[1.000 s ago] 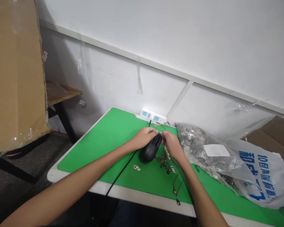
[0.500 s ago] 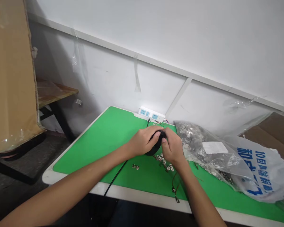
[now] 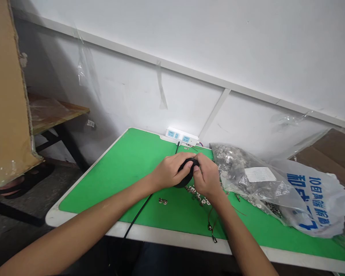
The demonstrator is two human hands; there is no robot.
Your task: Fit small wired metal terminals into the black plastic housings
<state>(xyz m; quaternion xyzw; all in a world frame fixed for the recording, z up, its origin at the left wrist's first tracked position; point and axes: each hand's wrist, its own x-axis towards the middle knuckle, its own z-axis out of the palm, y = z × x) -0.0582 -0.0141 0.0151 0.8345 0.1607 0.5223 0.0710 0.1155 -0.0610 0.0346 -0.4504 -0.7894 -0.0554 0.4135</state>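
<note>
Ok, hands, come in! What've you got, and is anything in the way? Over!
Left hand and right hand both gripping black device. Device partly hidden by fingers. Small metal parts scattered near right hand, none visibly blocking. Over.

Power strip (image 3: 182, 136) behind hands (image 3: 167, 170), bag (image 3: 244, 168) right, bench (image 3: 59, 117) left

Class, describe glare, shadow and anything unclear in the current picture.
Head view: glints on the clear bag; head view: dark shadow on the wall beside the cardboard; head view: metal bits by the right hand look indistinct.
</note>
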